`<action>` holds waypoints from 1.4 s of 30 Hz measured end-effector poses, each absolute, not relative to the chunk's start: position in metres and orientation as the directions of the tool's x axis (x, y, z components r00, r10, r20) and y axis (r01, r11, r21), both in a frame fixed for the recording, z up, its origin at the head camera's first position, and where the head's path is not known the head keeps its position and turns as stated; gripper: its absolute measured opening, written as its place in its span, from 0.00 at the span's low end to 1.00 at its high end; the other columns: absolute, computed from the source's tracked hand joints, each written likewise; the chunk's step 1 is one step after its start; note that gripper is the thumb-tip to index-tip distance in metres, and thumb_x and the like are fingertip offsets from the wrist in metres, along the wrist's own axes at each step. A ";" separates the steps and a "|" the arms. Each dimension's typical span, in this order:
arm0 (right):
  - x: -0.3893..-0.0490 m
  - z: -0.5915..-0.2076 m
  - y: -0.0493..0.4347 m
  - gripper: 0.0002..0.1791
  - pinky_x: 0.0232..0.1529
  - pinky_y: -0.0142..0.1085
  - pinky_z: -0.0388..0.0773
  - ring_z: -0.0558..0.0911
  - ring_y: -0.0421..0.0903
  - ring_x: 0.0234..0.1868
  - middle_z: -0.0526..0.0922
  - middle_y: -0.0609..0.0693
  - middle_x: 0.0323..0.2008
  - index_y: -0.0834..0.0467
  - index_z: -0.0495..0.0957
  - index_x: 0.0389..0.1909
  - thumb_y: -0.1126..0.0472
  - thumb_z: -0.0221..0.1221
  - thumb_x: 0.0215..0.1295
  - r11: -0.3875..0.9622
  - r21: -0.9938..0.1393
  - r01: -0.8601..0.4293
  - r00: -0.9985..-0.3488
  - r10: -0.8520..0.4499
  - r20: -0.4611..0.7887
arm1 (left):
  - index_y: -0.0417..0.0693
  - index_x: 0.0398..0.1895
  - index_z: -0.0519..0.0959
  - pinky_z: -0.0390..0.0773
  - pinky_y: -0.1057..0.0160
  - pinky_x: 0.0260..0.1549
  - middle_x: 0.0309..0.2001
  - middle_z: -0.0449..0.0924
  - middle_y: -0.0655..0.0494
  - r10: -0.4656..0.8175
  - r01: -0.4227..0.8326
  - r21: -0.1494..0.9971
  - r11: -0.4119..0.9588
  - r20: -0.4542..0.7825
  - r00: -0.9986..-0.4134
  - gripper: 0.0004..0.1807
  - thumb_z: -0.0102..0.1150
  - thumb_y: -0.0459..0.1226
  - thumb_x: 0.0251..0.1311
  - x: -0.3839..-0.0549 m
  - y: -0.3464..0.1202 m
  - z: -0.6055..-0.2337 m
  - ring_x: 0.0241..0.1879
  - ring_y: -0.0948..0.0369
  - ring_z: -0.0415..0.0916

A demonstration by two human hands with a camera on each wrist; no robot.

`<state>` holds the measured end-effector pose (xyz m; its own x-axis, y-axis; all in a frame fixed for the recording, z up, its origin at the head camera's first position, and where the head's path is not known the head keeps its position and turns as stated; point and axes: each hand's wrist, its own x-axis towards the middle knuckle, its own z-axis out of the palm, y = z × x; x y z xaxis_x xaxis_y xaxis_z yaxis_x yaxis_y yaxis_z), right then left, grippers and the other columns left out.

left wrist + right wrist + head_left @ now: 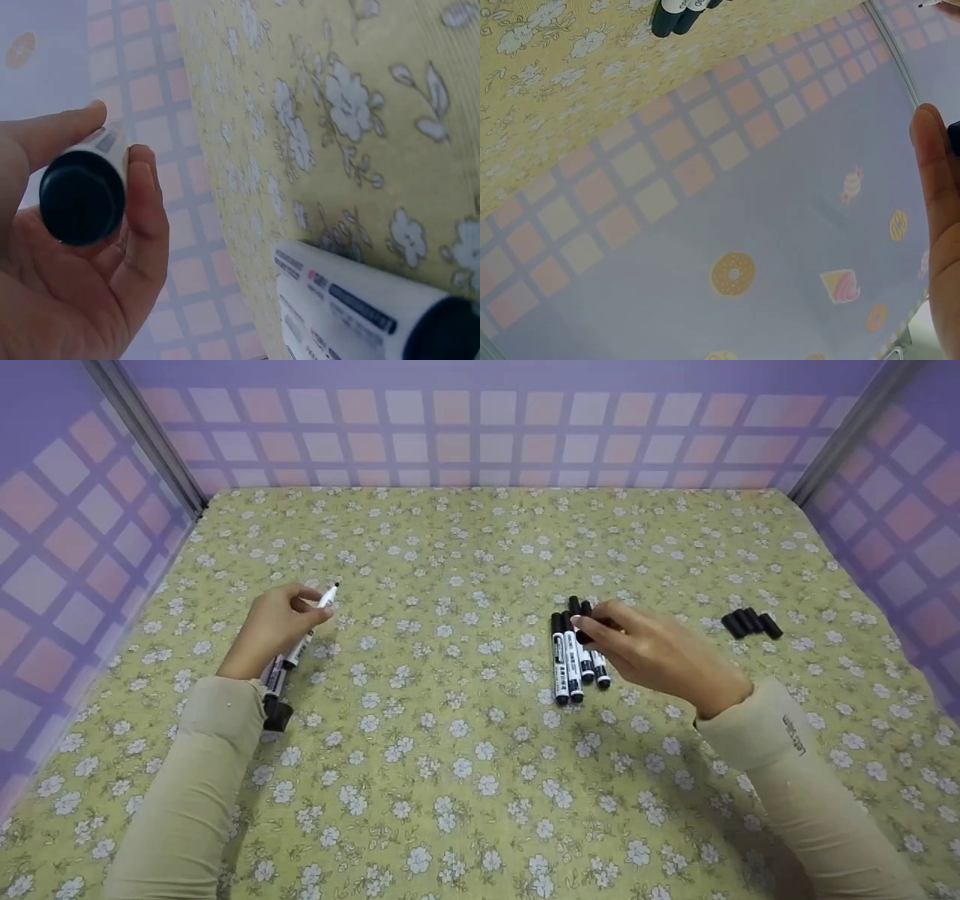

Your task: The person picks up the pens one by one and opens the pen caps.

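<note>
Pinching one uncapped marker (300, 649) at the left of the head view, the left hand (277, 619) has its thumb and fingers closed round the barrel, the dark tip pointing up and right. Beneath it lie more markers (276, 681), partly hidden by the hand and sleeve; the left wrist view shows at least two, cut off at its lower edge, but their full number cannot be told. Right of centre, four capped markers (573, 660) lie side by side on the flowered cloth (450, 735), two partly covered by the right hand (652, 649). Its thumb and fingertips pinch a small black cap (583, 637), largely hidden and cut off at the right wrist view's edge. Four loose black caps (751, 620) sit together farther right.
</note>
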<state>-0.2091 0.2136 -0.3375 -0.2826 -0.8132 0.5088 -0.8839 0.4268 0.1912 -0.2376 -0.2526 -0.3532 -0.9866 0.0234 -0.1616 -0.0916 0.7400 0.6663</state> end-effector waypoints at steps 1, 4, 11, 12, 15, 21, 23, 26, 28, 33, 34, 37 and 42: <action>-0.209 -0.338 0.213 0.17 0.23 0.30 0.77 0.76 0.44 0.24 0.78 0.59 0.41 0.65 0.77 0.53 0.69 0.58 0.63 0.421 0.184 -0.888 -0.280 -0.813 0.511 | 0.37 0.65 0.66 0.73 0.57 0.37 0.53 0.72 0.37 0.010 -0.108 0.670 0.735 -0.170 -0.985 0.29 0.53 0.46 0.68 -0.238 -0.254 -0.354 0.44 0.50 0.73; -0.209 -0.338 0.213 0.17 0.23 0.30 0.77 0.76 0.44 0.24 0.78 0.58 0.41 0.66 0.78 0.53 0.70 0.58 0.62 0.413 0.173 -0.894 -0.278 -0.814 0.510 | 0.35 0.63 0.67 0.74 0.53 0.42 0.55 0.71 0.35 -0.010 -0.132 0.677 0.724 -0.181 -0.983 0.28 0.52 0.45 0.68 -0.238 -0.258 -0.356 0.48 0.47 0.72; -0.209 -0.341 0.213 0.19 0.22 0.29 0.76 0.75 0.43 0.23 0.78 0.58 0.40 0.66 0.77 0.53 0.70 0.60 0.60 0.406 0.169 -0.898 -0.272 -0.815 0.511 | 0.32 0.62 0.67 0.75 0.55 0.38 0.54 0.72 0.34 -0.025 -0.155 0.652 0.743 -0.204 -0.979 0.28 0.51 0.44 0.68 -0.235 -0.266 -0.360 0.43 0.49 0.73; -0.209 -0.341 0.213 0.18 0.21 0.29 0.75 0.75 0.43 0.23 0.78 0.58 0.40 0.66 0.77 0.53 0.69 0.59 0.62 0.406 0.163 -0.899 -0.275 -0.815 0.510 | 0.32 0.62 0.67 0.74 0.56 0.36 0.54 0.72 0.35 -0.031 -0.162 0.647 0.745 -0.209 -0.977 0.27 0.51 0.44 0.68 -0.235 -0.267 -0.361 0.41 0.51 0.73; -0.208 -0.341 0.213 0.15 0.20 0.28 0.75 0.75 0.42 0.22 0.78 0.58 0.40 0.66 0.78 0.52 0.67 0.56 0.66 0.404 0.158 -0.901 -0.276 -0.814 0.510 | 0.31 0.62 0.68 0.74 0.57 0.35 0.53 0.72 0.36 -0.052 -0.184 0.638 0.748 -0.220 -0.974 0.27 0.51 0.43 0.67 -0.236 -0.270 -0.363 0.40 0.52 0.71; -0.209 -0.342 0.214 0.14 0.22 0.29 0.77 0.77 0.44 0.23 0.78 0.58 0.39 0.67 0.78 0.50 0.67 0.55 0.66 0.404 0.162 -0.900 -0.273 -0.815 0.511 | 0.30 0.61 0.68 0.74 0.48 0.45 0.56 0.70 0.32 -0.050 -0.177 0.617 0.767 -0.216 -0.975 0.28 0.52 0.43 0.66 -0.236 -0.275 -0.367 0.48 0.44 0.71; -0.209 -0.343 0.214 0.14 0.23 0.29 0.77 0.77 0.44 0.23 0.78 0.58 0.39 0.67 0.78 0.50 0.68 0.56 0.65 0.410 0.176 -0.895 -0.276 -0.818 0.505 | 0.30 0.62 0.68 0.74 0.50 0.42 0.56 0.71 0.31 -0.044 -0.171 0.606 0.777 -0.218 -0.975 0.27 0.51 0.42 0.66 -0.235 -0.275 -0.367 0.47 0.45 0.71; -0.209 -0.343 0.215 0.14 0.22 0.29 0.77 0.77 0.43 0.24 0.78 0.58 0.39 0.67 0.78 0.50 0.69 0.56 0.63 0.416 0.183 -0.891 -0.280 -0.820 0.500 | 0.30 0.62 0.68 0.73 0.54 0.39 0.56 0.71 0.31 -0.042 -0.172 0.592 0.787 -0.227 -0.973 0.27 0.51 0.41 0.66 -0.236 -0.275 -0.368 0.43 0.48 0.71; -0.209 -0.344 0.215 0.14 0.22 0.29 0.76 0.77 0.44 0.24 0.78 0.58 0.39 0.67 0.78 0.50 0.69 0.56 0.64 0.412 0.180 -0.893 -0.279 -0.821 0.498 | 0.29 0.62 0.68 0.74 0.54 0.39 0.57 0.71 0.31 -0.042 -0.171 0.581 0.796 -0.229 -0.972 0.27 0.50 0.42 0.67 -0.236 -0.274 -0.368 0.42 0.49 0.71; -0.209 -0.343 0.215 0.14 0.23 0.29 0.77 0.77 0.44 0.25 0.78 0.58 0.39 0.68 0.78 0.50 0.67 0.54 0.67 0.403 0.174 -0.898 -0.274 -0.824 0.496 | 0.28 0.59 0.69 0.74 0.53 0.38 0.56 0.72 0.31 -0.057 -0.176 0.554 0.813 -0.226 -0.973 0.27 0.50 0.43 0.67 -0.236 -0.273 -0.370 0.41 0.48 0.72; -0.209 -0.344 0.215 0.13 0.23 0.29 0.77 0.77 0.44 0.24 0.78 0.58 0.39 0.68 0.78 0.50 0.68 0.55 0.66 0.401 0.177 -0.899 -0.268 -0.823 0.501 | 0.29 0.59 0.70 0.74 0.54 0.37 0.54 0.73 0.32 -0.061 -0.178 0.548 0.817 -0.225 -0.972 0.27 0.50 0.44 0.67 -0.236 -0.273 -0.370 0.40 0.49 0.72; -0.209 -0.344 0.214 0.14 0.23 0.29 0.77 0.77 0.44 0.24 0.78 0.58 0.39 0.67 0.78 0.49 0.69 0.57 0.62 0.401 0.183 -0.898 -0.265 -0.822 0.504 | 0.29 0.58 0.70 0.73 0.56 0.33 0.51 0.74 0.33 -0.063 -0.181 0.531 0.828 -0.233 -0.971 0.26 0.50 0.43 0.67 -0.237 -0.272 -0.371 0.36 0.51 0.72; -0.208 -0.343 0.215 0.16 0.23 0.28 0.77 0.77 0.44 0.24 0.78 0.57 0.38 0.67 0.78 0.50 0.70 0.60 0.59 0.411 0.195 -0.891 -0.273 -0.826 0.493 | 0.30 0.58 0.71 0.73 0.56 0.33 0.53 0.74 0.32 -0.063 -0.184 0.506 0.843 -0.247 -0.967 0.25 0.51 0.42 0.66 -0.238 -0.271 -0.373 0.36 0.51 0.72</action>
